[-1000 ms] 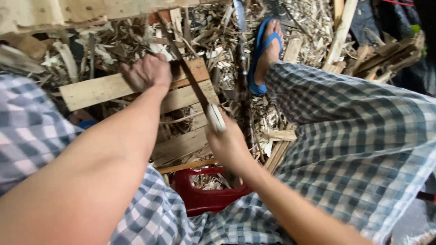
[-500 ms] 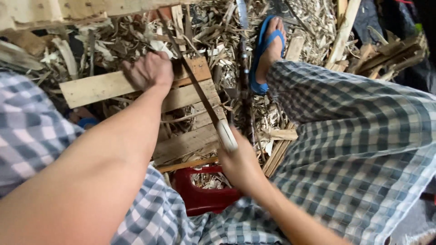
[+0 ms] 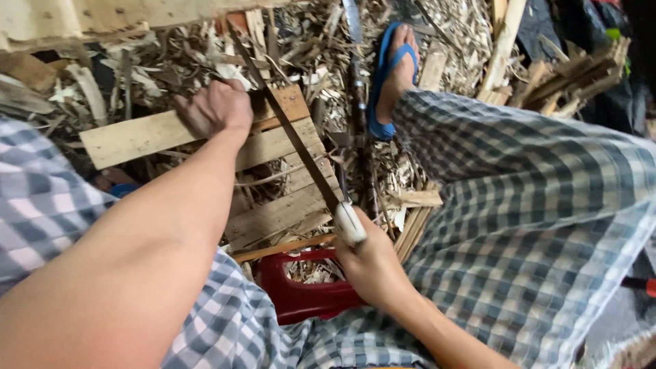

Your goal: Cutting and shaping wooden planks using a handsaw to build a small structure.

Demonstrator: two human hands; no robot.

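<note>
My left hand (image 3: 213, 109) presses down on a pale wooden plank (image 3: 133, 139) that lies across several other planks (image 3: 280, 208). My right hand (image 3: 372, 266) grips the light-coloured handle (image 3: 349, 223) of a thin hand saw. Its dark blade (image 3: 290, 126) runs diagonally up and left from the handle and crosses the plank just right of my left hand. Both of my legs are in checked blue-grey cloth, and my right foot wears a blue flip-flop (image 3: 385, 78).
Wood shavings and offcuts (image 3: 171, 51) cover the ground around the planks. A red plastic stool (image 3: 304, 294) is under me between my legs. A stack of cut sticks (image 3: 574, 82) lies at the far right, and a rough board (image 3: 102, 17) runs along the top left.
My right hand has drawn the saw back toward me, down and to the right, along the cut. My left hand has stayed on the plank.
</note>
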